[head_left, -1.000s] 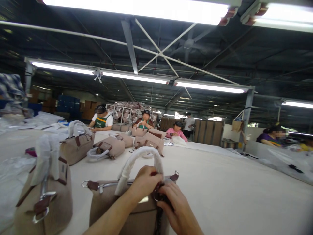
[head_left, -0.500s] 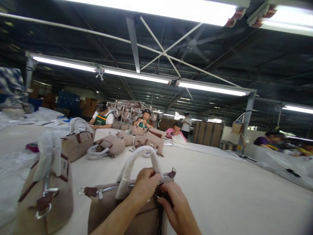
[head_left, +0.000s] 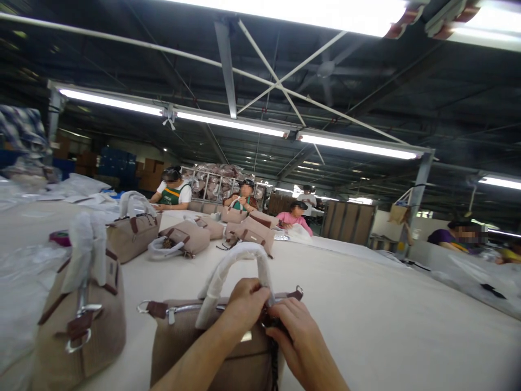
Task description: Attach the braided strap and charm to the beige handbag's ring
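A taupe handbag (head_left: 211, 358) with brown trim stands upright before me, its zip along the top. Its handles (head_left: 240, 251) are wrapped in white padding and arch upward. My left hand (head_left: 246, 304) is closed at the right-hand base of the front handle, fingertips pinched against it. Right beside it, my right hand (head_left: 299, 334) is closed with thumb and fingers around a dark bag charm (head_left: 269, 319). A dark braided cord (head_left: 274, 361) hangs below the charm down the bag's front. My fingers partly hide the charm and how it attaches.
Another taupe handbag (head_left: 83, 331) with wrapped handles stands at my left. Several more bags, including one lying handbag (head_left: 189, 237), are further up the white table (head_left: 366, 304). Clear plastic (head_left: 24, 293) and a purple tape roll (head_left: 59, 238) lie left. Co-workers (head_left: 175, 193) sit across.
The view has shifted slightly, so the bag and both hands appear a little further right. Both hands keep their hold around the handle base and charm.
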The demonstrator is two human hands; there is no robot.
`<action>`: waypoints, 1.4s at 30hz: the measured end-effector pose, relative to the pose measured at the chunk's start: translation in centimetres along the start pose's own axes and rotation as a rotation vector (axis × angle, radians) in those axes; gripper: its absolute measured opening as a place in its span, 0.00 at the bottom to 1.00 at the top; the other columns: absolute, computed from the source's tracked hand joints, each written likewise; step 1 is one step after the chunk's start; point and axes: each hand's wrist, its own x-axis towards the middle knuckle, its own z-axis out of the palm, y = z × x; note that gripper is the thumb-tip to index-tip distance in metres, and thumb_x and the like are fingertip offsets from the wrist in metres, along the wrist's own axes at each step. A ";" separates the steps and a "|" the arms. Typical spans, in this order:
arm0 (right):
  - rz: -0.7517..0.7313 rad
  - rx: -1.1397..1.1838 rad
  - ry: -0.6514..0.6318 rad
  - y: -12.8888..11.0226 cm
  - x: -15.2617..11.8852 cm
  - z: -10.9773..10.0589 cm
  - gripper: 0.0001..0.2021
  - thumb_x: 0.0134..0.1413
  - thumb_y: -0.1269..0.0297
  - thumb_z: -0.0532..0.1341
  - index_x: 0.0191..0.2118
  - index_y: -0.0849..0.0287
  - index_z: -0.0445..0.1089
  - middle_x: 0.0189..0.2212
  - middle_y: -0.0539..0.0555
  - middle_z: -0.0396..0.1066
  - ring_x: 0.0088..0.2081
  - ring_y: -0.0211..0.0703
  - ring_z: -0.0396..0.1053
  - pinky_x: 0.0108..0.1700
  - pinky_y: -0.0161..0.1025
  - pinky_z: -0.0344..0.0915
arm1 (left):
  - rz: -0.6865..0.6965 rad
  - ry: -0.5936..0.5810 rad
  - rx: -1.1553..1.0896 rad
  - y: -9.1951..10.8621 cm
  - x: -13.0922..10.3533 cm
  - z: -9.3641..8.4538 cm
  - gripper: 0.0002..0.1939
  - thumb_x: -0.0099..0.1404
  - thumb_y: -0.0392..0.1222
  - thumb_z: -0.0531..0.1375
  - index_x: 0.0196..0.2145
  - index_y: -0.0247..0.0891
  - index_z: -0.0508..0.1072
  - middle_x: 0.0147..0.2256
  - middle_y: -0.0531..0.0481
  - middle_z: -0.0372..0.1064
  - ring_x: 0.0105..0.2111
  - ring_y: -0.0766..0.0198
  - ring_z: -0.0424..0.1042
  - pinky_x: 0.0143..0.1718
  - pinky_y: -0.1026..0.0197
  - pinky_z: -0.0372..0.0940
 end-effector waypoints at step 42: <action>0.033 0.052 0.186 -0.1 -1.3 2.3 0.03 0.63 0.66 0.60 0.41 0.53 0.66 0.36 0.49 0.72 0.39 0.45 0.66 0.42 0.41 0.63 | -0.103 0.058 -0.132 -1.3 -0.5 -0.2 0.06 0.51 0.39 0.53 0.21 0.37 0.67 0.17 0.55 0.59 0.18 0.68 0.59 0.20 0.65 0.53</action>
